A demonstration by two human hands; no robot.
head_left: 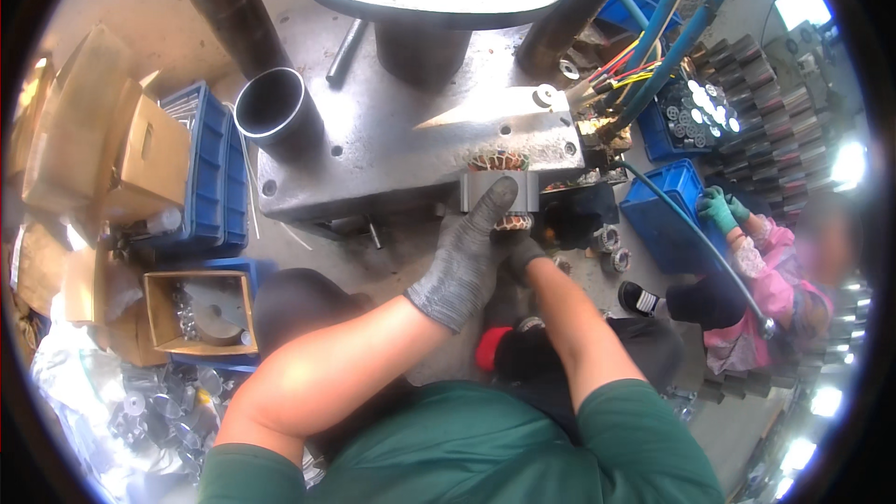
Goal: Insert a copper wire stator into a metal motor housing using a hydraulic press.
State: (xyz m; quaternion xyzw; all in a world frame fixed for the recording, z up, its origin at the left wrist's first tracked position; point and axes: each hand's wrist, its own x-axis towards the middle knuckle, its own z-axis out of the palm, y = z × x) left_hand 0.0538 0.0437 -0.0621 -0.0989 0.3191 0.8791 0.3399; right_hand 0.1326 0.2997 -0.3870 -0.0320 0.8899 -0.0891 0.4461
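Left hand [469, 247] in gray knit glove [446, 291], front and center, grip closed, thumb [499, 198] extended up and pressed flat, pad side forward; other fingers mostly out of view. Left forearm [341, 359] bare, comes up from lower left, slanting right, elbow bent and out to the side. Right hand [525, 251] also in dark glove, lower and mostly hidden behind left hand; finger pose can't be told. Right forearm [581, 325] bare, slants up and left. Forearms converge, hands close together. Short green sleeves [644, 434] on both upper arms.
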